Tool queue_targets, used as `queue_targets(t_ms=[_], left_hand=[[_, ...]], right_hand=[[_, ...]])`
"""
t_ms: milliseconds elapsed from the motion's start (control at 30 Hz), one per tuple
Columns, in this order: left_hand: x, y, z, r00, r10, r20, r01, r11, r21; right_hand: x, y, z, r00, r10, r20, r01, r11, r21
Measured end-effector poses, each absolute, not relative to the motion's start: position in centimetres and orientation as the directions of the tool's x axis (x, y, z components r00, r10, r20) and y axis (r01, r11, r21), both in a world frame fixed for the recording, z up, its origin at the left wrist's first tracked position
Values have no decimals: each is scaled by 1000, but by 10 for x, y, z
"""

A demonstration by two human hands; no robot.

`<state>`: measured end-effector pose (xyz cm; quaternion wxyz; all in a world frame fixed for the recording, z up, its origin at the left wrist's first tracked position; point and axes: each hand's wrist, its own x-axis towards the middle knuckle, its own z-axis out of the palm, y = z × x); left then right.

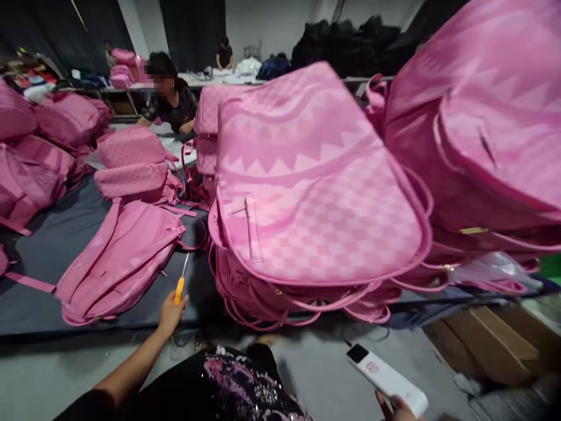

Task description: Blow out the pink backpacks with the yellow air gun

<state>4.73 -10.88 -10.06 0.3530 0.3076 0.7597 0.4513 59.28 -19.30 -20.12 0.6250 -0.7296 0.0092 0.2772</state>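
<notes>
My left hand [170, 313] is closed round the orange handle of a small tool [179, 285] whose thin metal tip points up at the table's near edge. Just left of it lies a flat pink backpack [118, 263]. My right hand [397, 406] shows only at the bottom edge, fingers gripping the end of a white handheld device [385, 377] with a dark screen end. Right in front of me stands a tall stack of pink backpacks [307, 193] with a checker and zigzag pattern; straps hang from its underside.
More pink backpacks [482, 128] are heaped at the right and along the left [39, 152] of the dark table [79, 228]. Another person [169, 96] sits at the far side. Cardboard boxes [486, 342] lie on the floor at lower right.
</notes>
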Motion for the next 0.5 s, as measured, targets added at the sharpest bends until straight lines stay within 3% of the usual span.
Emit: queue_targets(t_ms=[67, 200, 500], left_hand=[[35, -95, -89, -508, 822, -255, 206, 404, 891], [1, -90, -78, -565, 785, -254, 317, 491, 811], [-25, -58, -101, -557, 802, -217, 444, 508, 738]], right_hand=[[564, -198, -173, 894, 129, -428, -422, -77, -903], [552, -179, -144, 926, 37, -375, -376, 17, -927], [601, -189, -150, 925, -73, -373, -348, 236, -907]])
